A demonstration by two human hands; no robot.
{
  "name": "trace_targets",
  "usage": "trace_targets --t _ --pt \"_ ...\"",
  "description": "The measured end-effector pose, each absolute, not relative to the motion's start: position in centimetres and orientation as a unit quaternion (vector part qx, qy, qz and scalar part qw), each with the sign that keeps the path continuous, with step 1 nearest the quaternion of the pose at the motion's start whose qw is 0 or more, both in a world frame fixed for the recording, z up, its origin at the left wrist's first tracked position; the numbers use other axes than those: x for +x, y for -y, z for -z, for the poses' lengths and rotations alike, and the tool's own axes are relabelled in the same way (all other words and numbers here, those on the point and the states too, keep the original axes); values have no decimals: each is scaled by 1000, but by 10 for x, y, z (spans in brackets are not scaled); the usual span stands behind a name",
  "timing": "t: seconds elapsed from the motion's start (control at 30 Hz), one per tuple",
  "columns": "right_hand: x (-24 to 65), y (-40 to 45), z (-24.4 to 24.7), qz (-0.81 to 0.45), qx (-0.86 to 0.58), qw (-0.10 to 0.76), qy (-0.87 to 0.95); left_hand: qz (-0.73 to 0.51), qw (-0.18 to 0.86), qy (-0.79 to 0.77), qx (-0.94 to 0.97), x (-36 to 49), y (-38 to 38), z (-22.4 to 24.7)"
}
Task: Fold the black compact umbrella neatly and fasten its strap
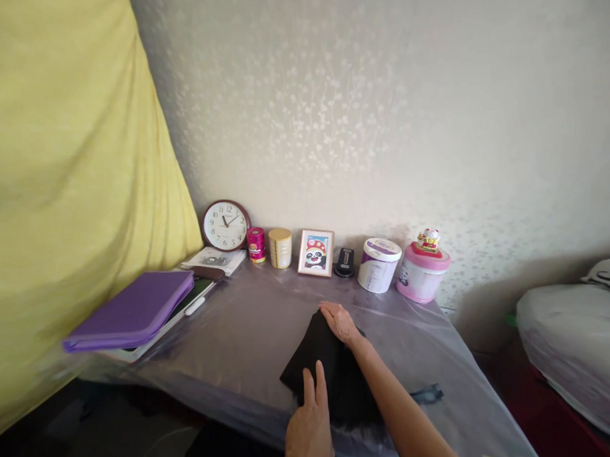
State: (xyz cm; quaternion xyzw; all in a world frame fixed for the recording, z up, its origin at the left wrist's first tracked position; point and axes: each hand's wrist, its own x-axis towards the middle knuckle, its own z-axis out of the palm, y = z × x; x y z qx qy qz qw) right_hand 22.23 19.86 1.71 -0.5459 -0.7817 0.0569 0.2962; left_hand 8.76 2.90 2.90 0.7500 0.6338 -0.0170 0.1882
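Observation:
A piece of black cloth (316,351) lies on the table near its front edge, partly hidden by my arms. At its far corner, my right hand (341,322) rests on the fabric with its fingers lying flat. My left hand (309,418) is over the near part of the cloth, two fingers stretched forward and apart; its other fingers are hidden. To the right of my right forearm, a small dark blue strip (428,393) sticks out on the table.
Plastic sheeting covers the table (238,324). Along the wall stand a clock (227,224), a pink can (256,245), a yellow canister (280,248), a picture frame (316,253), a black stapler-like object (345,262) and two tubs (380,266). A purple folder (132,308) lies left.

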Motion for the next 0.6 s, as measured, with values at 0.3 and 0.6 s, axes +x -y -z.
trace_targets --t 0.3,0.6 --pt "218 -140 -18 -53 -455 330 825 -26 231 -634 738 83 -36 -16" --pt "252 -182 3 -94 -649 383 651 -78 250 -636 726 75 -38 -11"
